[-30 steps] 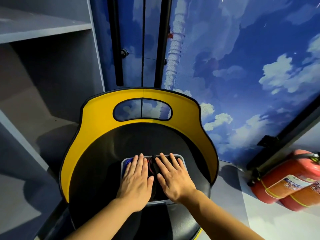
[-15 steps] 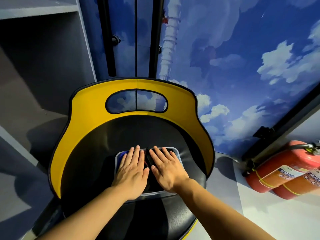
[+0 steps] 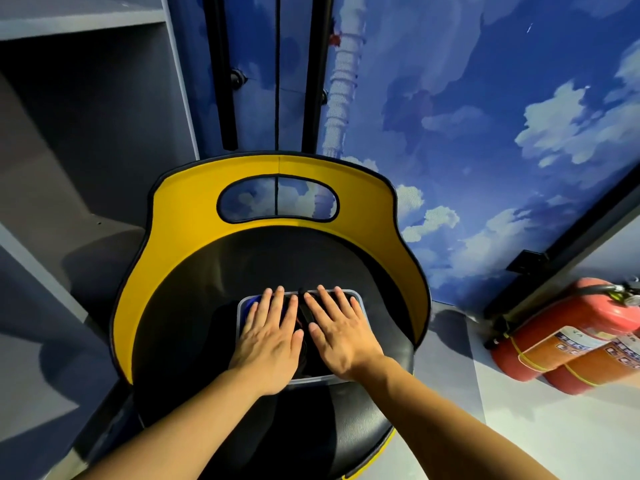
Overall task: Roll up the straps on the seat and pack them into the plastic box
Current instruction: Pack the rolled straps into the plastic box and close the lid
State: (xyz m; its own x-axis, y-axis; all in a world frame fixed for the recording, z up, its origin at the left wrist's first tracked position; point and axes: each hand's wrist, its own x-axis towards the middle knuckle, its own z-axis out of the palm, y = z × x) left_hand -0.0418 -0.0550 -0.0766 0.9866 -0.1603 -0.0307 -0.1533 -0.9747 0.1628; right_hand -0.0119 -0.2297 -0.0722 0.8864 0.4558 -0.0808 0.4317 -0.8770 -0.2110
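Yellow-backed seat [image 3: 194, 258] carries the plastic box [image 3: 356, 299] on its black cushion, long axis running left to right. Both hands lie flat on top, left hand [image 3: 268, 341] and right hand [image 3: 341, 336] side by side, fingers [image 3: 277, 303] straight and slightly spread. Straps [image 3: 304, 317] show darkly between them, directly beneath, packed inside.

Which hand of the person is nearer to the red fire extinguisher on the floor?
The right hand. It lies flat on the plastic box on the side toward the fire extinguisher, which lies off to its right. The left hand rests beside it, farther away.
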